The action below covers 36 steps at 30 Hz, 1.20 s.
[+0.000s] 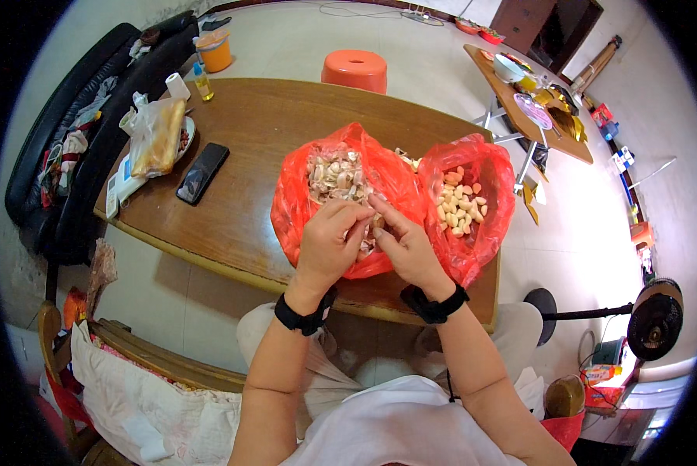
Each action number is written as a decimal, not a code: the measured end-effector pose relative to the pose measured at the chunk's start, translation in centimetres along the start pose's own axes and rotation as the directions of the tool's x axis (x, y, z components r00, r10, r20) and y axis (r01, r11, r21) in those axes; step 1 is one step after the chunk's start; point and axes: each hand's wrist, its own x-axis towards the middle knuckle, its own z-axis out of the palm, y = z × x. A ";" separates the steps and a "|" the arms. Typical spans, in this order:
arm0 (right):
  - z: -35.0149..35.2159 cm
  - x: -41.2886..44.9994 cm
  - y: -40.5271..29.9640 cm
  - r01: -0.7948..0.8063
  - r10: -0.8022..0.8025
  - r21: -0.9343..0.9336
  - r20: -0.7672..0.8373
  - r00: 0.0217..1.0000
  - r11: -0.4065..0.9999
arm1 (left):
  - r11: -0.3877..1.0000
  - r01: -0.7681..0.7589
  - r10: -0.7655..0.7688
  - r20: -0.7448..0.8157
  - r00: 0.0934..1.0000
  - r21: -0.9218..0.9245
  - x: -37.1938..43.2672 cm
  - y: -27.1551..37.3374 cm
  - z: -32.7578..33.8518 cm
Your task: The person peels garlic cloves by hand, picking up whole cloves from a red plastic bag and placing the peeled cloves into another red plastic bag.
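Observation:
A small garlic clove sits between the fingertips of my left hand and my right hand, which meet over an open red plastic bag. Right thumb and index finger grip the clove, and the left fingertips pinch at its near side; my fingers partly cover it. Inside this bag lies a heap of unpeeled garlic and papery skins. Just to the right stands a second red plastic bag, holding many peeled garlic cloves. A few skins lie on the wooden table behind the bags.
On the table's left are a black smartphone, a plastic bag of bread, a paper roll and a bottle of yellow liquid. An orange stool stands beyond the table. To the right are a cluttered folding table and a fan.

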 end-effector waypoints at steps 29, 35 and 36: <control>1.0 0.5 0.7 0.287 -0.112 0.454 -0.375 0.920 0.843 | 0.972 0.181 -0.144 -0.227 0.963 0.153 0.0 -0.7 1.7; 0.4 0.5 0.7 0.237 -0.058 0.543 -0.327 0.943 0.806 | 0.984 0.092 -0.077 -0.102 0.992 0.150 0.0 -0.6 1.2; 0.4 0.5 0.6 0.223 -0.051 0.511 -0.329 0.943 0.830 | 0.984 0.092 -0.077 -0.102 0.992 0.151 0.0 -0.7 1.2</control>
